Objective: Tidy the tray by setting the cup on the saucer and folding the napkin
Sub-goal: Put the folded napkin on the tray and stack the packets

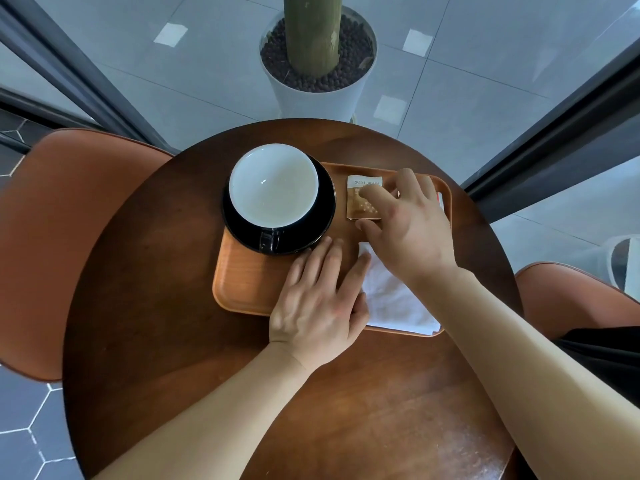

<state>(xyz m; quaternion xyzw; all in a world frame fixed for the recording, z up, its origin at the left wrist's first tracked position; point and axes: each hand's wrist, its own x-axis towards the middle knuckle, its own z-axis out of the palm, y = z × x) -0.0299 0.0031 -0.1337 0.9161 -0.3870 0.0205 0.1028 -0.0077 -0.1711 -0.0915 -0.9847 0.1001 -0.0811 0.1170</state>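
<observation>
We've got the cup (273, 185) already sitting on the black saucer (313, 233) at the tray's (242, 282) left end, so it's just the white napkin (394, 299) left, lying folded-ish at the near right corner. Our left hand (317, 306) lies flat and open, fingertips pinning its edge, gripping nothing. Our right hand (408, 223) is spread open over the sugar packet (360, 202), 1 finger touching it. Risk we see: that hand drags the packet, or the left knuckles nudge the saucer.

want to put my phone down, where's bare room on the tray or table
Free: the tray's near-left corner below the saucer, and the table left of the tray. Crowded: the right half, with napkin, packet and both hands.
</observation>
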